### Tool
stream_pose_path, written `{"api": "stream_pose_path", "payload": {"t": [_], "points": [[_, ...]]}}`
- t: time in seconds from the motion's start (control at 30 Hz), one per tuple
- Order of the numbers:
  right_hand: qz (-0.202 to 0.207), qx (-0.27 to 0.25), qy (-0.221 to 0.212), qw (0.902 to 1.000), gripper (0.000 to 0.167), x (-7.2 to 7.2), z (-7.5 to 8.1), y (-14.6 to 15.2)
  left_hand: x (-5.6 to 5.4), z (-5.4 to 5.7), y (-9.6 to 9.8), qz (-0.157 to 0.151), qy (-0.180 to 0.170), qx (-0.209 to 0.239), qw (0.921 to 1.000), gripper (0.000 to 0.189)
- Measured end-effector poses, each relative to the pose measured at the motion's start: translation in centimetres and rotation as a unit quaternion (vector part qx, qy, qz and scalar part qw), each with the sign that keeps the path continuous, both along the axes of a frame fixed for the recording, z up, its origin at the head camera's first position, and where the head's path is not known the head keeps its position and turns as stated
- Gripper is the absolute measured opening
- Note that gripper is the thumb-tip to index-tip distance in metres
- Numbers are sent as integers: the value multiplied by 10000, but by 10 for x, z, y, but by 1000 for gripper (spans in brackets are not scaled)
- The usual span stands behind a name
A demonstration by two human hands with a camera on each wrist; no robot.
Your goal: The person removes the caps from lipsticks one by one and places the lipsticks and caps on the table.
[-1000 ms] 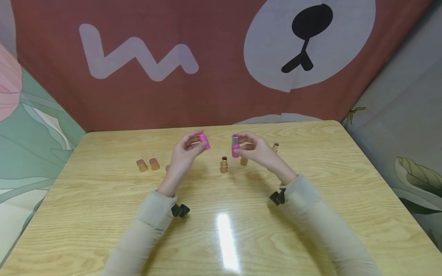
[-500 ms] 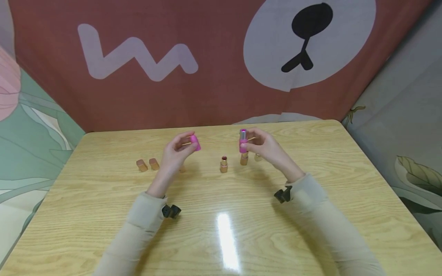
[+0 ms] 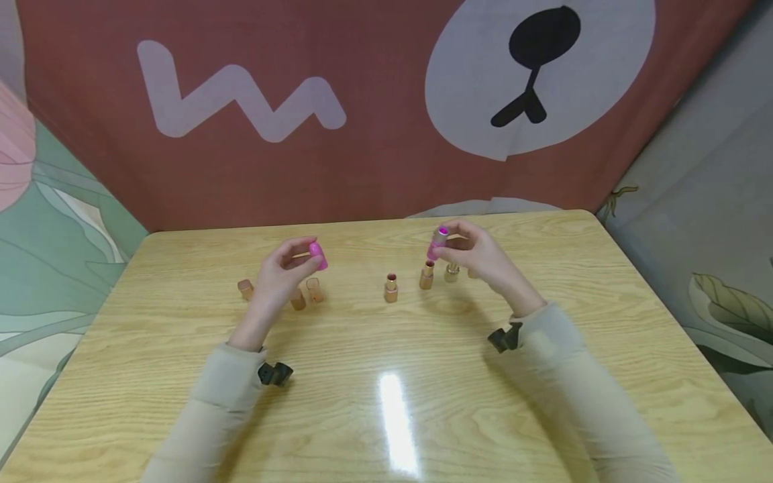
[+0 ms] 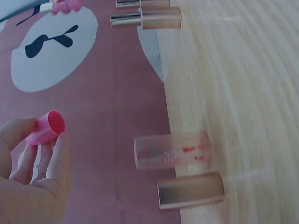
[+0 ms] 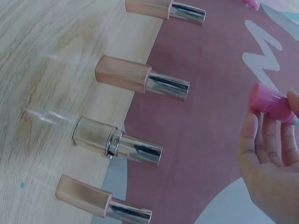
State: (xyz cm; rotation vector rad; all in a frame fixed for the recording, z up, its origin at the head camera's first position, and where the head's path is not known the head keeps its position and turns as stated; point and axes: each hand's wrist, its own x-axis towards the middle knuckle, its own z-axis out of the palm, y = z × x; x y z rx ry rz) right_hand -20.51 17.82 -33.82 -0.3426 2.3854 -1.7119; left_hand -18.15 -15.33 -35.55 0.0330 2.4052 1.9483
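Observation:
In the head view my left hand (image 3: pixel 279 274) pinches a pink lipstick cap (image 3: pixel 318 256) above the table, between thumb and fingertips. The open end of that cap (image 4: pixel 46 128) shows in the left wrist view. My right hand (image 3: pixel 477 253) holds an uncapped pink lipstick (image 3: pixel 437 245) with a silver collar, tilted, above the row of standing lipsticks. Its pink base (image 5: pixel 271 103) lies between thumb and fingers in the right wrist view. Below the left hand stand a clear cap (image 3: pixel 315 290) and a rose-gold cap (image 3: pixel 298 300).
Uncapped gold lipsticks stand in a row at the right: one near the middle (image 3: pixel 391 289), another beside it (image 3: pixel 426 276), and a shinier one (image 3: pixel 451 272); a further one is partly hidden by the right hand. Another rose-gold cap (image 3: pixel 245 290) stands far left. A printed cloth (image 3: pixel 386 174) hangs behind the table.
My hands have moved apart: the left, with the pink cap, to the left; the right, with the pink lipstick, to the right. The lipstick now tilts more.

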Motion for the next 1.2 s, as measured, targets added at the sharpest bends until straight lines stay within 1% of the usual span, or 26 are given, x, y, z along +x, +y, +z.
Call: {"api": "stream_pose_path", "payload": {"t": [0.07, 0.2, 0.33, 0.4, 0.47, 0.6, 0.7, 0.83, 0.97, 1.2], "points": [[-56, 17, -9, 10000, 35, 0, 0, 3, 1, 0, -4, 26, -20, -44, 10000, 46], [-258, 195, 137, 9994, 38, -2, 1, 7, 3, 0, -12, 72, -14, -122, 9999, 48], [-359, 205, 232, 9989, 39, -2, 3, 10, 5, 0, -22, 129, -55, -315, 9994, 48], [-389, 200, 205, 9988, 40, -2, 3, 13, 6, 0, -27, 132, -89, -405, 9991, 47], [-427, 213, 171, 9987, 38, -3, 2, 16, 7, 0, -33, 126, -101, -433, 9989, 47], [-495, 236, 241, 9982, 30, -3, 3, 21, 9, 1, -43, 155, 65, -418, 9990, 46], [-566, 270, 310, 9975, 26, -4, 4, 24, 10, 3, -50, 233, 115, -565, 9981, 49], [-638, 304, 290, 9971, 25, -4, 6, 28, 13, 4, -60, 317, 37, -865, 9957, 53], [-683, 322, 266, 9968, 24, -6, 5, 33, 13, 3, -68, 366, 16, -927, 9950, 52], [-717, 242, 226, 9969, 22, -10, -2, 42, 15, 0, -80, 481, -41, -1145, 9923, 53]]}}
